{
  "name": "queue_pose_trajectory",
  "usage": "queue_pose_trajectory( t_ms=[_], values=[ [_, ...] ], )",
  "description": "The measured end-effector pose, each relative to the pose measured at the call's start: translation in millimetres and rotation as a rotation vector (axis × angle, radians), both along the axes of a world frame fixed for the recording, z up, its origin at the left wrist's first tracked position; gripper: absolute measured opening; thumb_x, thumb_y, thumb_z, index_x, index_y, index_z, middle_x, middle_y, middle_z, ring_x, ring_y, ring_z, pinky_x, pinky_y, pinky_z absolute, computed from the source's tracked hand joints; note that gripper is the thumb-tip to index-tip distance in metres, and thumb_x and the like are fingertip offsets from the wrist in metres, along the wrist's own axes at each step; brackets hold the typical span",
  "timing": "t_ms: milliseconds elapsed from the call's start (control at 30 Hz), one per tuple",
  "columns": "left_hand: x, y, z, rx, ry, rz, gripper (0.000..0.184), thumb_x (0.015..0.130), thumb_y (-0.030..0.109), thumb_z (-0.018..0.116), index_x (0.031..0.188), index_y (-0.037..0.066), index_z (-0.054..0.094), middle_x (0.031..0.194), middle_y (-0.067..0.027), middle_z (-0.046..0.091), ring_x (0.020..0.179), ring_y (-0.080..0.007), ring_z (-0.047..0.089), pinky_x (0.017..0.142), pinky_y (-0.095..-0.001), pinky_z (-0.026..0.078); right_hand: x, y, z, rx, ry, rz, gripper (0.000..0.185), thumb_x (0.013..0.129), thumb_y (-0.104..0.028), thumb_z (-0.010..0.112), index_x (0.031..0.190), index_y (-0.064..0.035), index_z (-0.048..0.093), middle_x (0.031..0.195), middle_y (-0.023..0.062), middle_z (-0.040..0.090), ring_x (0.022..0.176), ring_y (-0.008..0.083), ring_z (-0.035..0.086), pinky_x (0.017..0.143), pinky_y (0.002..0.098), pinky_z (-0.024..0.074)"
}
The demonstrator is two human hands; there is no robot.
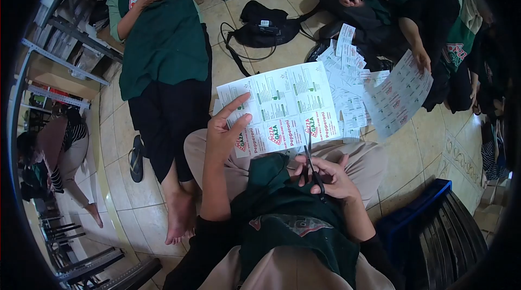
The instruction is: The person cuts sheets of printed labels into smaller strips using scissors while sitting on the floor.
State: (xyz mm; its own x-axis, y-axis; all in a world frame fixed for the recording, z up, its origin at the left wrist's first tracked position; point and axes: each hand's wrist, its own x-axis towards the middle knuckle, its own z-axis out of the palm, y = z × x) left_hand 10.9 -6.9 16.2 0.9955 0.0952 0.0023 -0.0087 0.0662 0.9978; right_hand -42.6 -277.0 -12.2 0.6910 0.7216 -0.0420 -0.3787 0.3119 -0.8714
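A printed sheet of pizza labels [279,100] is held up over my lap, its lower part marked "Pizza Gaza" and "Pepperoni". My left hand [225,127] grips the sheet at its left side, thumb and index finger lying over the front. Black-handled scissors [310,168] are in my right hand [328,176], with the fingers at the handles. Their blades point up at the lower edge of the sheet, near its right half. Whether the blades have cut into the paper, I cannot tell.
Cut labels [344,94] lie in a pile beyond the sheet. At the right, a co-worker's hand [420,58] holds another label sheet [401,92]. A black bag [266,27] lies on the tiles. Another person [163,46] sits at left; a blue-rimmed crate [412,208] stands at lower right.
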Motion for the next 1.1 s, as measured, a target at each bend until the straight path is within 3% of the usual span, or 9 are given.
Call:
queue_pose_trajectory(
  t_ms=[1100],
  values=[
    [-7.0,-3.8,7.5,0.056,-0.053,-0.016,0.038,0.083,0.001,0.062,0.121,0.005,0.059,0.109,-0.0067,0.063,0.092,-0.0081,0.057,0.083,-0.0219,0.045,-3.9,2.6,-1.3,-0.105,-0.005,-0.083,0.063,0.08,-0.003,0.069,0.135,-0.0013,0.039,0.103,0.0031,0.055,0.088,0.0103,0.053,0.078,0.0228,0.0415]
  ],
)
